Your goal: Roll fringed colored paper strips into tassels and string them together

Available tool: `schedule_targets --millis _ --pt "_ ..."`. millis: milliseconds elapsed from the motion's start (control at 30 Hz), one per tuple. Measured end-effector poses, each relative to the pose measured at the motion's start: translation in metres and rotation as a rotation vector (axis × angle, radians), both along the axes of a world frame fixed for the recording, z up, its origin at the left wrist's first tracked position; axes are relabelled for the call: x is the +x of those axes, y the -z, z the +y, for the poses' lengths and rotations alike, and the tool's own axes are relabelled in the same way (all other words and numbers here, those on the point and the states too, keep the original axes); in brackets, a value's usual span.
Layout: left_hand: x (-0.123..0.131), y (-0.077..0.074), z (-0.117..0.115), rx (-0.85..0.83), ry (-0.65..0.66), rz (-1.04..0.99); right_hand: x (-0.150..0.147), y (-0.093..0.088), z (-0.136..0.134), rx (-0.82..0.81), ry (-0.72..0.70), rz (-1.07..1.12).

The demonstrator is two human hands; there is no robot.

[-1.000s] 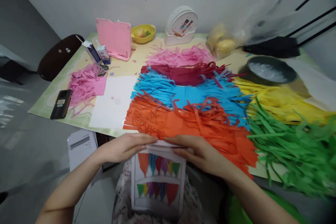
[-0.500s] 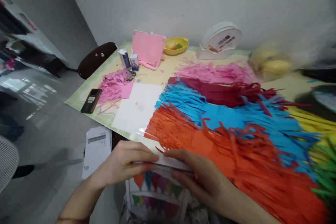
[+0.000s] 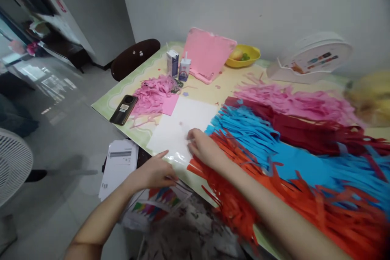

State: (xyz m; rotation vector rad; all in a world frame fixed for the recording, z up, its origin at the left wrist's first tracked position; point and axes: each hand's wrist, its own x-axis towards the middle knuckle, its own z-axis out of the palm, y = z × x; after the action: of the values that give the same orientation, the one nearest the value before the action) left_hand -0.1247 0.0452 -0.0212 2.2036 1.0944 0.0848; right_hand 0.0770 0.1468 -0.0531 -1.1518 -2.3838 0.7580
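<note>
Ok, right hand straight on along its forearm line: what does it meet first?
Probably the right hand meets the flat white sheet by its fingertips; skimming over that, the pink fringed paper beyond. Height above the sheet is unclear.

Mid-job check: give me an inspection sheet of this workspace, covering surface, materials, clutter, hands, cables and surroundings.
Surface: table, patterned yellow and green on top.
Job's things: orange fringed paper, blue fringed paper, dark red paper, pink fringed paper, white sheet, printed pennant sheet.
Clutter: phone, two drink cartons, pink case, yellow bowl with fruit.
Left hand: by the printed pennant sheet; grip unclear.
Right hand: at the white sheet's right side; contact unclear.
Cables: nothing seen.
Surroundings: white fan at left; dark brown chair beside the table.
</note>
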Motion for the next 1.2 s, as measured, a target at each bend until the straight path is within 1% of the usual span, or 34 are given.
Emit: schedule_targets --millis 67,133,233,333,400,467,600,667,733,833,933,1100,1200 --pt "-0.003 0.011 0.003 -0.026 -0.009 -0.057 -0.012 0.007 0.007 0.016 -0.014 0.005" --pt "-0.007 0.016 0.003 -0.039 -0.013 -0.11 -0.024 0.012 0.013 0.037 -0.04 0.019" --pt "-0.011 0.018 0.002 -0.058 -0.03 -0.148 -0.039 0.017 0.015 0.066 -0.08 0.037" --pt "-0.012 0.018 0.001 -0.069 -0.056 -0.181 -0.048 0.021 0.008 0.086 -0.11 0.042" --pt "-0.012 0.019 0.0 -0.067 -0.062 -0.198 -0.049 0.023 0.005 0.096 -0.131 0.04" --pt "-0.012 0.021 0.0 -0.06 -0.057 -0.205 -0.047 0.024 0.007 0.103 -0.134 0.038" --pt "-0.013 0.022 0.0 -0.053 -0.057 -0.215 -0.038 0.02 0.025 0.113 -0.05 0.031" --pt "-0.014 0.023 0.0 -0.054 -0.064 -0.22 -0.036 0.017 0.029 0.113 -0.032 0.025" --pt "-0.014 0.023 0.0 -0.056 -0.062 -0.22 -0.038 0.016 0.024 0.111 -0.052 0.022" --pt "-0.014 0.022 0.0 -0.065 -0.056 -0.22 -0.045 0.018 0.009 0.109 -0.085 0.018" --pt "-0.014 0.021 0.0 -0.075 -0.062 -0.22 -0.052 0.022 -0.001 0.127 -0.085 0.028" --pt "-0.014 0.022 -0.001 -0.068 -0.075 -0.232 -0.054 0.022 0.001 0.16 -0.107 0.053" --pt "-0.014 0.023 -0.002 -0.058 -0.078 -0.232 -0.053 0.021 0.001 0.157 -0.136 0.023"
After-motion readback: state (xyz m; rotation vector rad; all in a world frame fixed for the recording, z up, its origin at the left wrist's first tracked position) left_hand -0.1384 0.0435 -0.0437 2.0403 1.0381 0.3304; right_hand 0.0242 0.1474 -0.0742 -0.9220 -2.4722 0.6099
